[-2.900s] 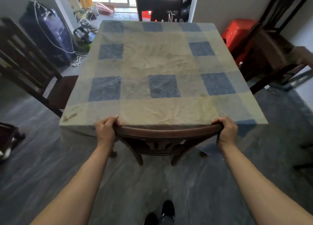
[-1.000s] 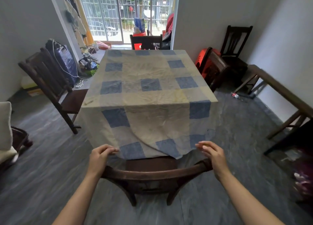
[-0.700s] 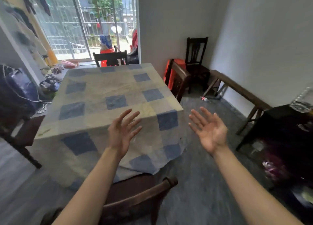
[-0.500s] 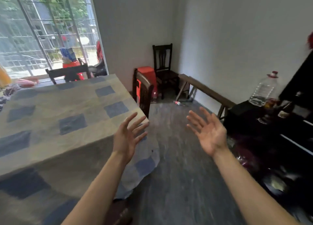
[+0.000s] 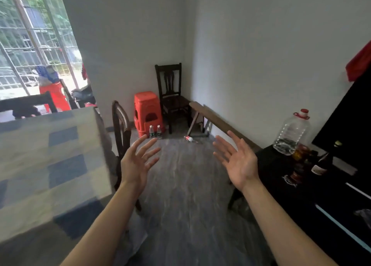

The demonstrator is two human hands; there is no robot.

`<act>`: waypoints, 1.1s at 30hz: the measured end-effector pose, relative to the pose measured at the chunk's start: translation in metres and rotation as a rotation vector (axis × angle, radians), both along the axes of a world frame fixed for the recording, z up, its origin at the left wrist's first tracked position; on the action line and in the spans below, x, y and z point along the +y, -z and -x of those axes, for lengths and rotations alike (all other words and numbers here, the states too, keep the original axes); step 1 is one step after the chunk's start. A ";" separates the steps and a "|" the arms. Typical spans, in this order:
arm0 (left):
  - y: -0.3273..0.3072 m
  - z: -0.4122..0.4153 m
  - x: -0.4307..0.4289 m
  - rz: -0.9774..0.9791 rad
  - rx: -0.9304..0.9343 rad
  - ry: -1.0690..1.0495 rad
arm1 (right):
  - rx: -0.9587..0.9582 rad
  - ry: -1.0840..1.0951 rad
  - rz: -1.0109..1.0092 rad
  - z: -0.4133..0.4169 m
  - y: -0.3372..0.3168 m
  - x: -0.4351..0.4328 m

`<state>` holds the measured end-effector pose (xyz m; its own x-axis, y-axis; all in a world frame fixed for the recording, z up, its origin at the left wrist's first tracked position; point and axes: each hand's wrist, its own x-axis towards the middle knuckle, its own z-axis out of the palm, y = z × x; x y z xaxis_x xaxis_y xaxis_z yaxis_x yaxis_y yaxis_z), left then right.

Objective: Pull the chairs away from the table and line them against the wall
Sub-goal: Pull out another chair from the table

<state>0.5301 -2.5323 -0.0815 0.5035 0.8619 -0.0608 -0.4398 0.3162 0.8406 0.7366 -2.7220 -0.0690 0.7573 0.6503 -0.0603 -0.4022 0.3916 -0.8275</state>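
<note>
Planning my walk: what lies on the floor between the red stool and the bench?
In the head view: two upright small bottles by the red stool, and one lying bottle near the bench.

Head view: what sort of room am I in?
Likely a home dining room: a table under a checked cloth, dark wooden chairs around it and by the wall, and a barred window looking outdoors.

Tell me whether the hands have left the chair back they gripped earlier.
Yes. Both the left hand and right hand are off it, open in mid-air right of the table.
</note>
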 end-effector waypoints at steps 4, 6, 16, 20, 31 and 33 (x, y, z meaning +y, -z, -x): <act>0.017 -0.054 0.073 0.020 -0.052 -0.071 | -0.036 -0.071 0.031 -0.063 0.012 0.089; 0.027 -0.083 0.114 0.028 -0.073 -0.102 | -0.072 -0.106 0.054 -0.092 0.015 0.142; 0.035 -0.177 0.306 0.025 -0.019 -0.425 | -0.189 -0.378 0.172 -0.214 0.009 0.418; 0.049 -0.181 0.362 0.071 -0.014 -0.607 | -0.202 -0.554 0.177 -0.227 0.016 0.529; 0.095 -0.218 0.438 0.117 0.107 -1.187 | -0.227 -1.129 0.181 -0.245 0.076 0.789; 0.099 -0.231 0.438 0.113 0.155 -1.302 | -0.263 -1.246 0.170 -0.245 0.082 0.821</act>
<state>0.7610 -2.0945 -0.1802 -0.7050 0.6941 -0.1452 -0.3755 -0.1917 0.9068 0.9813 -1.9009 -0.1509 -0.3516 0.9234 -0.1541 -0.2363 -0.2468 -0.9398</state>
